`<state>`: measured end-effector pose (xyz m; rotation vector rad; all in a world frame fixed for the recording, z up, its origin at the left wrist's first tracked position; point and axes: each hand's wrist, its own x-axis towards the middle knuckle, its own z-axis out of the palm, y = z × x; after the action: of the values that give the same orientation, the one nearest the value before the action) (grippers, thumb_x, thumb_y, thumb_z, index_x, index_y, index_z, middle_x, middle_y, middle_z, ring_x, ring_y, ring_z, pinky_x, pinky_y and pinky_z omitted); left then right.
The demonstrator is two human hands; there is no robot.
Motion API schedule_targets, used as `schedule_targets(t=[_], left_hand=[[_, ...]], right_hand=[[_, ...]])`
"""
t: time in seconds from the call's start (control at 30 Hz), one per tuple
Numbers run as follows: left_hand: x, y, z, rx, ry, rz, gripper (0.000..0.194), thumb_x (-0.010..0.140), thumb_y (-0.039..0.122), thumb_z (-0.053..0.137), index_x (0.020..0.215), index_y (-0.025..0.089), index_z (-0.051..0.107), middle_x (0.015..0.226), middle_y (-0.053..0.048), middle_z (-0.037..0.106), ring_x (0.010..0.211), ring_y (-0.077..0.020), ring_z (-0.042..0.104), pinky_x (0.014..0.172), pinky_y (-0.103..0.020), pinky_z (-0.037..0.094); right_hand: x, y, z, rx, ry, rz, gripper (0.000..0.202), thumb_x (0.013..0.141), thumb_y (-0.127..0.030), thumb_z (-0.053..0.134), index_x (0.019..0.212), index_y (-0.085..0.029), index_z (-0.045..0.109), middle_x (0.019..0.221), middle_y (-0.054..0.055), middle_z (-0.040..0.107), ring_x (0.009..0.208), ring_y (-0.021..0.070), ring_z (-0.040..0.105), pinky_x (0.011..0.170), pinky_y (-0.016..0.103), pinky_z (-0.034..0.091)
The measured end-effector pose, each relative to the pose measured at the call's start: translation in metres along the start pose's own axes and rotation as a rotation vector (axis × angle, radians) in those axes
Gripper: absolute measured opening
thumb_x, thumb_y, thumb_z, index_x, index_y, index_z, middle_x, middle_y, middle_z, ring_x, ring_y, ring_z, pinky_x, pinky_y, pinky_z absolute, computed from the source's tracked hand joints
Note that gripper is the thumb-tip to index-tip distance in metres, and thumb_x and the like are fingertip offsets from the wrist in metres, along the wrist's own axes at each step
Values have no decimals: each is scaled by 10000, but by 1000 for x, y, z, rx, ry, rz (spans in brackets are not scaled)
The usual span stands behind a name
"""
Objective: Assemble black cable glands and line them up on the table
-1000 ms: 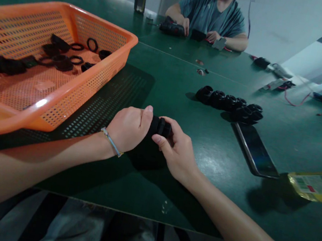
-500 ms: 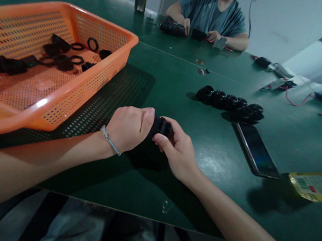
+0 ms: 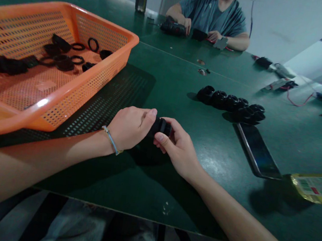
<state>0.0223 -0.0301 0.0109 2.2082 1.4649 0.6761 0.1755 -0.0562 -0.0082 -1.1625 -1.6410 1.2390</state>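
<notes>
Between my two hands is a black ribbed cylindrical fitting (image 3: 162, 126), held above the front part of the green table. My left hand (image 3: 131, 126), with a thin bracelet at the wrist, is wrapped in a fist round its left end. The thumb lies on top, and that end is mostly hidden. On the other end, the fingers and thumb of my right hand (image 3: 179, 147) pinch the fitting from the right. Farther back to the right, a row of shiny black fittings (image 3: 231, 102) stands on the table.
An orange perforated basket (image 3: 89, 98) at left contains black rings and other black parts. Right of my hands lie a phone (image 3: 260, 152) and a yellow packet (image 3: 319, 188). Across the green table (image 3: 151, 191), a person in a blue-grey shirt (image 3: 214, 14) sits beside a power drill (image 3: 173, 27).
My hands stay in nearly the same place, both still gripping the black fitting. The left hand has turned very slightly. Basket, row of fittings and phone look unmoved.
</notes>
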Motion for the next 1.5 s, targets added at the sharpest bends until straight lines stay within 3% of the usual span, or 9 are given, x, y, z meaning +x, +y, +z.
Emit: schedule_targets(t=[0.17, 0.3, 0.47, 0.77, 0.93, 1.27, 1.5], left_hand=[[3, -2, 3, -365, -95, -115, 562, 918, 460, 168, 522, 180, 452, 409, 21, 428, 377, -93, 419, 425, -216, 331], [3, 0, 2, -476, -197, -208, 631, 933, 492, 137, 503, 177, 474, 353, 23, 424, 327, -90, 435, 403, -206, 356], [3, -1, 7, -354, -30, -204, 560, 934, 450, 218, 545, 167, 504, 452, 7, 484, 412, -93, 476, 425, -199, 344], [0, 1, 7, -68, 32, -182, 584, 929, 373, 168, 588, 143, 582, 556, -79, 622, 531, -160, 582, 515, -252, 428], [-2, -2, 7, 70, 85, -81, 594, 924, 345, 147, 665, 133, 638, 640, -109, 687, 634, -201, 647, 603, -291, 467], [-7, -3, 5, 128, 103, 97, 570, 912, 293, 143, 779, 116, 669, 607, -92, 666, 551, -182, 616, 536, -270, 413], [-7, -5, 4, 249, 161, 251, 542, 902, 284, 127, 764, 142, 631, 468, -30, 554, 442, -145, 521, 467, -242, 301]], right_hand=[[1, 0, -7, -348, 77, -190, 332, 805, -384, 588, 1080, -213, 518, 947, 38, 633, 775, 172, 609, 680, 310, 505], [1, 3, -7, -487, 90, -247, 342, 821, -353, 574, 1125, -217, 497, 1050, 69, 636, 867, 207, 626, 728, 351, 523], [0, 5, -5, -627, 101, -339, 331, 835, -326, 554, 1131, -190, 493, 1089, 108, 641, 944, 240, 617, 802, 398, 505], [-3, -4, 1, -444, 77, -116, 274, 803, -273, 548, 1060, -183, 514, 846, 40, 645, 696, 171, 593, 626, 300, 469], [-4, -7, 2, -270, 49, -4, 294, 797, -301, 561, 1062, -183, 514, 797, 23, 637, 653, 156, 585, 598, 283, 459], [-7, -5, -2, -337, 66, -80, 334, 803, -432, 559, 1000, -162, 539, 647, -15, 544, 533, 121, 497, 522, 255, 379], [-6, -6, -2, -245, 45, -56, 292, 829, -428, 518, 964, -169, 534, 635, -21, 533, 527, 102, 467, 497, 234, 359]])
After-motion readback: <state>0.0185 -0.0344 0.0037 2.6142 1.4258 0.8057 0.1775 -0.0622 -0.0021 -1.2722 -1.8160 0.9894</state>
